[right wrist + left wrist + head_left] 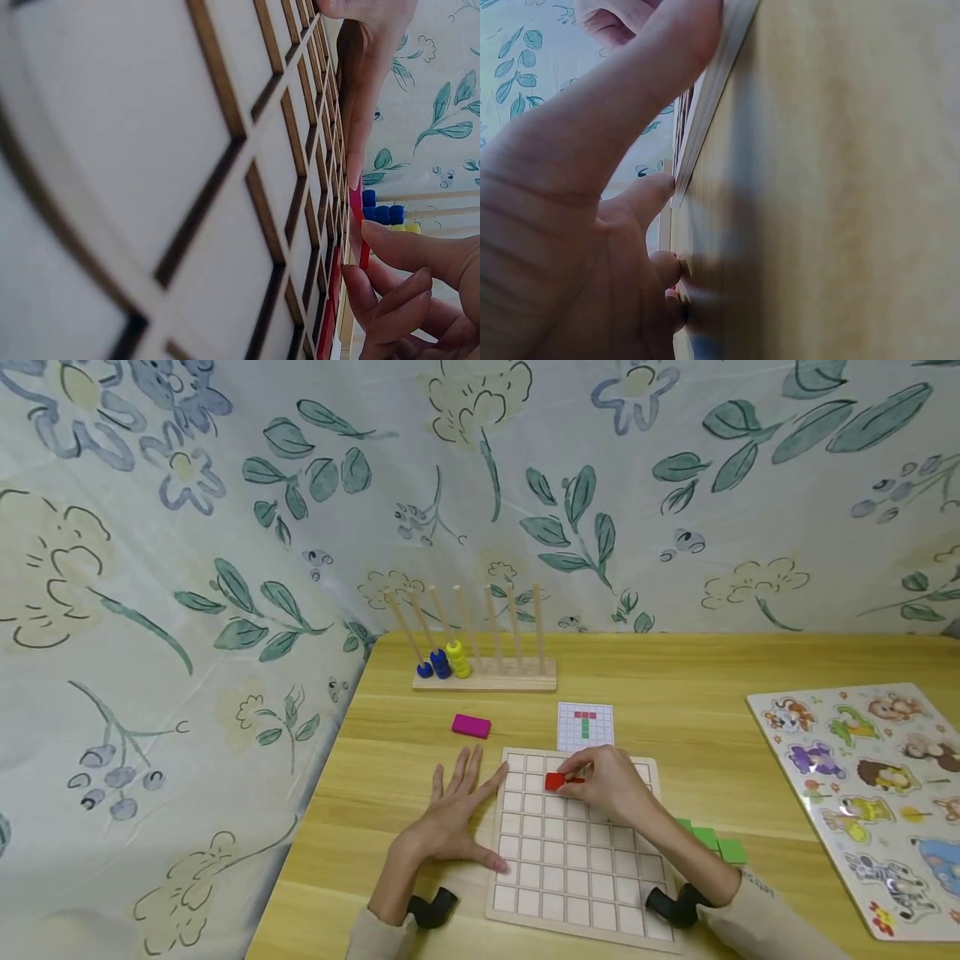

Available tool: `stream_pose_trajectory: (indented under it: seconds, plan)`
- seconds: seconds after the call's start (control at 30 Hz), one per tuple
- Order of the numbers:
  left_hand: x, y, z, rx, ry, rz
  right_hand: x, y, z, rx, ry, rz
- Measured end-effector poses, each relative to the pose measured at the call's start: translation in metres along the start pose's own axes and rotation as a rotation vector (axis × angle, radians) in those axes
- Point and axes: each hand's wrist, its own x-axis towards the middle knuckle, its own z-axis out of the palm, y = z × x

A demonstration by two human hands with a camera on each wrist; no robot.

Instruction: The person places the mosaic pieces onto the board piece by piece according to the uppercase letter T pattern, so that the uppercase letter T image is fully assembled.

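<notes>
My right hand (606, 783) pinches a small red square tile (555, 782) between thumb and fingertips over the upper part of a wooden grid board (570, 885). In the right wrist view the held tile (364, 251) stands on edge, close to the grid. More red tiles (327, 322) lie in cells below those fingers, partly hidden by the hand in the head view. With fingers spread, my left hand (448, 822) rests at the board's left side, its thumb and index finger touching the rim. A card (585, 727) with a red and green T pattern lies behind the board.
Several green tiles (705, 839) lie right of the board, partly behind the right forearm. A magenta block (471, 727) sits behind the left hand. Farther back stands a peg stand (517, 681) with blue and yellow beads. An animal puzzle board (832, 802) lies at right.
</notes>
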Motion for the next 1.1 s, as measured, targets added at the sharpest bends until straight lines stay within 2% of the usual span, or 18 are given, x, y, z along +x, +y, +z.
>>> stream_pose_trajectory:
  seconds: [0.23,0.63,1.1]
  plan:
    - [0.0003,-0.0011,0.0010,0.007,0.004,-0.003,0.0014,0.0009,0.0025,-0.028,0.003,0.005]
    - [-0.0001,-0.0015,0.0010,0.010,0.006,-0.004,0.0020,0.0005,0.0044,-0.064,0.007,-0.037]
    - [0.0009,-0.0024,0.0011,0.006,0.007,-0.008,0.0056,0.0027,0.0045,-0.110,-0.007,-0.032]
